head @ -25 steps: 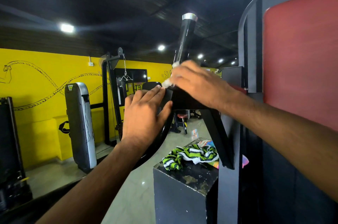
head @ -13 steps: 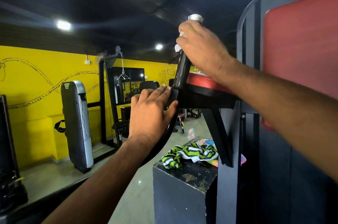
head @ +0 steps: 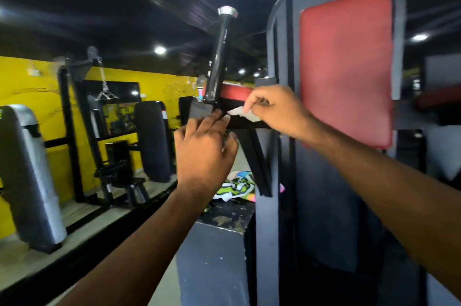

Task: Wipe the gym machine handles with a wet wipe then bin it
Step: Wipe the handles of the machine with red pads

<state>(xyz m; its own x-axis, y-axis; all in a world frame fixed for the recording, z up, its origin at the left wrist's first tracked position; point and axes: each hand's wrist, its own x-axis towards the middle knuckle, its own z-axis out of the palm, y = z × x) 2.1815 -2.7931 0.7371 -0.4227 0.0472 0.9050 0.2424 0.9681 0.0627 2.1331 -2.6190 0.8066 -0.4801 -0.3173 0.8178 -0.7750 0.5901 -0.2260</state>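
A black upright handle (head: pixel 219 56) with a silver cap rises from a black arm bracket of the gym machine at centre. My right hand (head: pixel 277 108) pinches a white wet wipe (head: pixel 240 114) just right of the handle's base, against the black arm below a red pad. My left hand (head: pixel 203 148) has its fingers laid straight on the bracket beneath the handle. The handle itself stands bare, with no hand on it.
A tall red back pad (head: pixel 346 66) in a grey frame stands at right. A striped green cloth (head: pixel 234 187) lies on a black box (head: pixel 214 250) below the hands. Punch bags and racks line the yellow wall (head: pixel 22 81) at left.
My right hand has come down from the top of the handle to its base with the wipe. My left hand stays on the bracket. The view has swung a little rightward.
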